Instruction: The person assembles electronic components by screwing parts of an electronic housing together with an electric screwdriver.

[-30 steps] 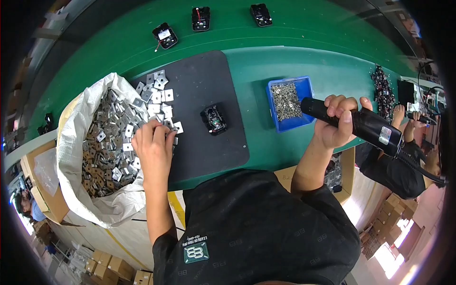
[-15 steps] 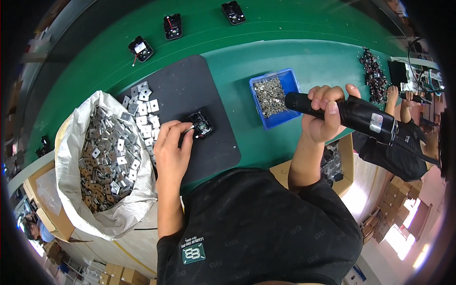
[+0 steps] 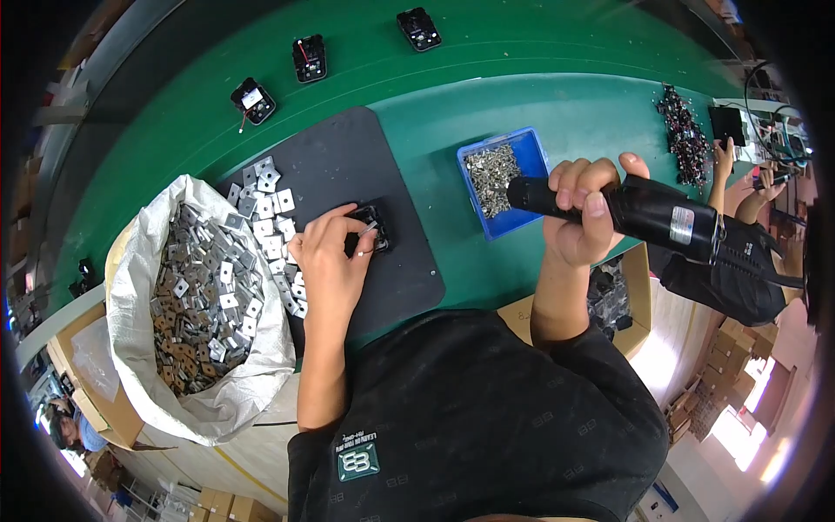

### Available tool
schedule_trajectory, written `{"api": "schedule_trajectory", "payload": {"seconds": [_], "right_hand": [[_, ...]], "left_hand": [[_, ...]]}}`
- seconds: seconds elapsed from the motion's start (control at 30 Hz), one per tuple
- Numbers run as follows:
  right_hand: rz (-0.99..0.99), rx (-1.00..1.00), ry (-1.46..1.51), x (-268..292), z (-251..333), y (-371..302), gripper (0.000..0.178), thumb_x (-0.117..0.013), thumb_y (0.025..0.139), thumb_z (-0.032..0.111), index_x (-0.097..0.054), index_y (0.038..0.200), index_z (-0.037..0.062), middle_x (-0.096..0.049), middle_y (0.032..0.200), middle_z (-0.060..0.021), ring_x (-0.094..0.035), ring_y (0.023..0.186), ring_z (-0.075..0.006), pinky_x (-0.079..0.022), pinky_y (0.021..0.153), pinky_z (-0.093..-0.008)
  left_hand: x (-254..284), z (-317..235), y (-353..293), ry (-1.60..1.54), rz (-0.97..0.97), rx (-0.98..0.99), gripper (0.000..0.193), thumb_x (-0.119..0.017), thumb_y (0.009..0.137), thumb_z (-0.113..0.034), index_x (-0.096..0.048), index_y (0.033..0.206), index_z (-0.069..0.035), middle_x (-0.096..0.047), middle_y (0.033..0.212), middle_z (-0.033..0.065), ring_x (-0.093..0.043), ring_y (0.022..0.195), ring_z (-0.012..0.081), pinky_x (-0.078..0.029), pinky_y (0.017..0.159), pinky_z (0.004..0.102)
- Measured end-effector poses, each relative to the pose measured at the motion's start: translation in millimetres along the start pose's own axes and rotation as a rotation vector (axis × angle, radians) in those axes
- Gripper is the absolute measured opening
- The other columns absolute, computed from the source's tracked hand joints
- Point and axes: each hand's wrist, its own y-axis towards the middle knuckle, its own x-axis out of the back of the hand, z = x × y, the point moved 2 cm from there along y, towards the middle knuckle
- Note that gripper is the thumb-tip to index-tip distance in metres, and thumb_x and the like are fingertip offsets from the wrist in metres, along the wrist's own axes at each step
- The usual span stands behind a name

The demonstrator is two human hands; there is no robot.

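Note:
My left hand (image 3: 330, 257) is closed in a pinch, its fingertips over a small black plastic housing (image 3: 380, 235) on the dark mat. Between thumb and forefinger shows a small silver metal piece (image 3: 371, 227), pressed against or into the housing; its exact seating is hidden by my fingers. My right hand (image 3: 591, 204) is raised and wrapped around a black electric screwdriver (image 3: 665, 219), whose cord trails to the right. The tool's front end points left, above the edge of a blue bin (image 3: 513, 228) filled with small metal screws (image 3: 490, 177).
Loose square metal plates (image 3: 265, 204) lie on the mat (image 3: 400, 283) beside a white sack (image 3: 130, 339) full of more. Three black housings (image 3: 309, 59) stand along the far green surface. At right are a dark heap of small parts (image 3: 683, 139), an open carton (image 3: 639, 296) and a co-worker (image 3: 731, 278).
My left hand has shifted right, bringing the silver piece over the housing. My right hand and the screwdriver have moved slightly left.

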Motion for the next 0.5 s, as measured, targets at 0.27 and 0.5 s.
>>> {"api": "schedule_trajectory", "payload": {"seconds": [0.27, 0.5], "right_hand": [[0.034, -0.079, 0.268, -10.9, 22.7, -4.6, 0.052, -0.063, 0.083, 0.014, -0.037, 0.127, 0.0114, -0.046, 0.067, 0.0000, -0.048, 0.056, -0.0131, -0.044, 0.061, -0.0306], [0.165, -0.123, 0.481, -28.1, 23.6, -9.9, 0.052, -0.064, 0.084, 0.016, -0.035, 0.127, 0.0135, -0.048, 0.070, 0.0002, -0.049, 0.060, -0.0133, -0.044, 0.062, -0.0304]], "left_hand": [[-3.3, 9.9, 10.2, -0.196, 0.203, 0.163, 0.023, -0.073, 0.071, -0.008, -0.063, 0.091, -0.007, -0.061, 0.089, 0.0053, -0.059, 0.086, 0.0242, -0.035, 0.080, 0.0357], [1.8, -1.2, -5.6, -0.239, 0.198, 0.088, 0.035, -0.067, 0.071, -0.006, -0.061, 0.106, -0.006, -0.059, 0.104, 0.0090, -0.055, 0.100, 0.0273, -0.036, 0.089, 0.0379]]}}
